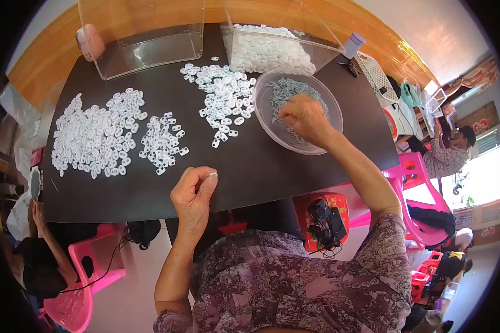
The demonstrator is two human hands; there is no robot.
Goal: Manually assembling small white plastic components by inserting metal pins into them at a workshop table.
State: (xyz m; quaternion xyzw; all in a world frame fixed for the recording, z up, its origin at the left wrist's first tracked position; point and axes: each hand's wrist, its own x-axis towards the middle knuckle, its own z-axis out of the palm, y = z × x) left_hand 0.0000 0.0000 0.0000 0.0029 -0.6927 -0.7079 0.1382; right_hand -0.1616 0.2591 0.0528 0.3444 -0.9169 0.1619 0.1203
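My left hand (192, 198) is closed near the table's front edge, thumb and fingers pinching a small white plastic piece (213, 174). My right hand (310, 119) reaches into a clear round bowl (268, 131), its fingers drawn together. Thin grey metal pins or screws (290, 89) lie in that bowl; whatever the right fingertips hold is hidden. Left of the bowl spreads a pile of white oval two-holed pieces (222, 91). A smaller heap of squarish white pieces (161, 141) lies up and left of my left hand, beside a large pile of oval ones (97, 133).
On the dark table (205, 156), an empty clear bin (144, 69) stands at the back. Another clear bin holds many white pieces (269, 50). A purple-lidded cup (353, 44) and dark pliers (348, 66) are at the far right. Pink chairs (83, 277) and other people are nearby.
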